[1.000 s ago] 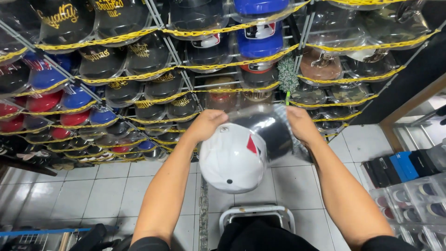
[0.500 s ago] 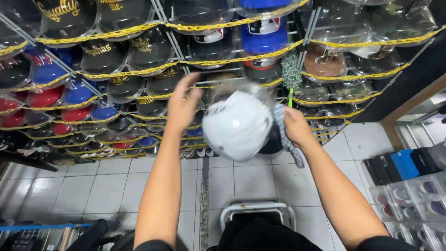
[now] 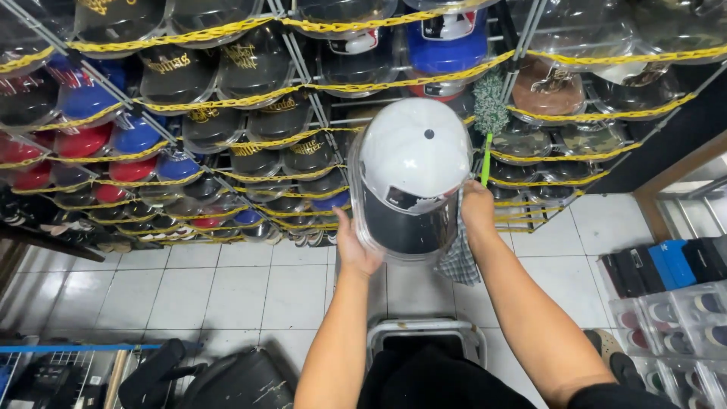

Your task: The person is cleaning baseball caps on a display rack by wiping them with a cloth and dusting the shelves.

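Holding a white cap point(image 3: 415, 155) inside a clear plastic dome case point(image 3: 405, 227) up in front of the wire rack point(image 3: 303, 72), both hands on it. Left hand point(image 3: 354, 246) cups the lower left edge of the case, fingers wrapped onto it; right hand point(image 3: 477, 208) presses the right side, and a checked cloth point(image 3: 460, 261) hangs down under that hand, so I can't tell exactly how those fingers sit. The rack behind is packed with more caps in glossy see-through shells, black, blue, red and a brown one point(image 3: 547, 87), with yellow plastic chains point(image 3: 227, 98) strung across the rows. A green fluffy duster point(image 3: 489, 113) pokes up just beside the case. Below is pale tiled floor point(image 3: 227, 280), a metal step stool point(image 3: 424, 333), and stacked clear boxes point(image 3: 681, 318) at right.
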